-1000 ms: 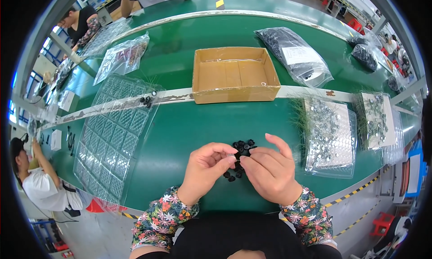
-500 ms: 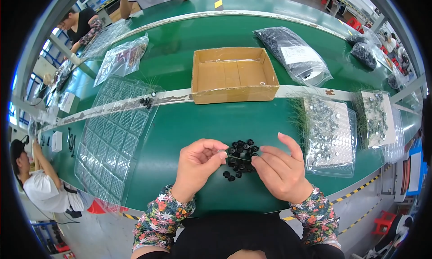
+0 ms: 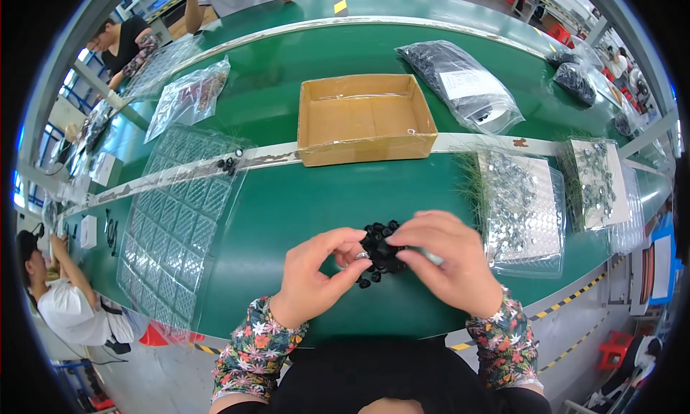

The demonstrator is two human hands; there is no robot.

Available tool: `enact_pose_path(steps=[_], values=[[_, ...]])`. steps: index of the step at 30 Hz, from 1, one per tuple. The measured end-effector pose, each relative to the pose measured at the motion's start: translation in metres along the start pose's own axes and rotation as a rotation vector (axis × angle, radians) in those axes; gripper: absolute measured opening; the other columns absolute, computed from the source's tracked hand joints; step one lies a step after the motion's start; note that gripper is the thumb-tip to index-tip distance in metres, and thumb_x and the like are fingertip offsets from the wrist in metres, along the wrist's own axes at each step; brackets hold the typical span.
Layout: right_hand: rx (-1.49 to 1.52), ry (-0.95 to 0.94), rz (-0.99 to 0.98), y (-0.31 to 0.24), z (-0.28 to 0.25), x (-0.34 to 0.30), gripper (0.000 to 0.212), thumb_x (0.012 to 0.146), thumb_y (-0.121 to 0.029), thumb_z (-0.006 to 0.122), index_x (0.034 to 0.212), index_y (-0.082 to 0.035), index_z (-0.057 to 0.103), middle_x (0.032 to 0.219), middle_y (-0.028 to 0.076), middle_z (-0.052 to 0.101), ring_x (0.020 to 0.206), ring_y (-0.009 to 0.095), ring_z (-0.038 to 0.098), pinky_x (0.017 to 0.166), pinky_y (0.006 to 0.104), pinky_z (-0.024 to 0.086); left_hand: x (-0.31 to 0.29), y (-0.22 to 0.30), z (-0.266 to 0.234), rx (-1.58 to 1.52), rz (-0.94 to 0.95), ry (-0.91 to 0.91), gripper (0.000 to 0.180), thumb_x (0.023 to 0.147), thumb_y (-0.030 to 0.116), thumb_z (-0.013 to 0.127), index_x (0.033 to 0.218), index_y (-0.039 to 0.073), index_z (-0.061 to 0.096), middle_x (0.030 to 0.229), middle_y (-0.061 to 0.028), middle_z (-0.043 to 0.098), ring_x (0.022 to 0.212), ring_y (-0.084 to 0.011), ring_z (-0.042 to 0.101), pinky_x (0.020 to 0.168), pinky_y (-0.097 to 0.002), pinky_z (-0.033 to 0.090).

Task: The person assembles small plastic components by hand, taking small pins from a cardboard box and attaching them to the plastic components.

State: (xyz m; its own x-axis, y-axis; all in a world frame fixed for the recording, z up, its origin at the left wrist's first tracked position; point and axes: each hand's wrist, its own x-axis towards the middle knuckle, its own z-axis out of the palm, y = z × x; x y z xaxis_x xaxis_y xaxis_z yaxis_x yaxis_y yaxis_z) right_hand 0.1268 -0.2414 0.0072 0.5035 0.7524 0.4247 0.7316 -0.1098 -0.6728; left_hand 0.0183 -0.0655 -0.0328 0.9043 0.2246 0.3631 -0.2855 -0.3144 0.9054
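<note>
Over the green table, my left hand [image 3: 310, 276] pinches a small shiny silvery piece [image 3: 363, 256] between thumb and fingers. Just right of it lies a heap of small black round caps [image 3: 379, 234], partly covered by my hands. My right hand [image 3: 454, 261] hovers at the right side of this heap, thumb and fingers apart and somewhat blurred. Nothing can be made out between its fingertips. To the right, a clear plastic tray carries a pale sheet with many silvery pieces [image 3: 514, 191], with thin green wires [image 3: 468, 180] sticking out at its left.
An open cardboard box [image 3: 368, 154] stands ahead, beside a bag of black parts [image 3: 460, 80]. Clear blister trays [image 3: 169, 213] lie left, with a few black caps [image 3: 230, 161] on them. Another loaded tray [image 3: 596, 184] is far right. Co-workers sit left and across.
My right hand has moved off the thin green wire stretched between my hands and onto the black heap. The wire no longer shows; my left hand keeps its pinch.
</note>
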Motion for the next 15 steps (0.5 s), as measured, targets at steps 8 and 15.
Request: enact_pose_path(steps=[8, 15], values=[[0.454, -0.073, 0.194, 0.002, 0.022, 0.0, 0.01, 0.079, -0.002, 0.062, 0.089, -0.001, 0.063, 0.083, 0.009, 0.062, 0.071, 0.017, 0.06, 0.063, 0.0249, 0.048, -0.002, -0.002, 0.002, -0.063, 0.006, -0.019, 0.034, 0.073, 0.004, 0.071, 0.103, 0.005, 0.054, 0.077, -0.0041, 0.062, 0.062, -0.0098, 0.058, 0.054, -0.0222, 0.048], [0.783, -0.148, 0.543, 0.003, 0.026, -0.001, 0.007, 0.082, -0.005, 0.061, 0.087, 0.0, 0.062, 0.083, 0.005, 0.061, 0.073, 0.01, 0.059, 0.066, 0.023, 0.048, -0.002, -0.003, 0.003, -0.075, -0.027, 0.009, 0.031, 0.072, 0.003, 0.072, 0.098, 0.003, 0.055, 0.074, -0.0038, 0.063, 0.061, -0.0082, 0.057, 0.053, -0.0212, 0.047]])
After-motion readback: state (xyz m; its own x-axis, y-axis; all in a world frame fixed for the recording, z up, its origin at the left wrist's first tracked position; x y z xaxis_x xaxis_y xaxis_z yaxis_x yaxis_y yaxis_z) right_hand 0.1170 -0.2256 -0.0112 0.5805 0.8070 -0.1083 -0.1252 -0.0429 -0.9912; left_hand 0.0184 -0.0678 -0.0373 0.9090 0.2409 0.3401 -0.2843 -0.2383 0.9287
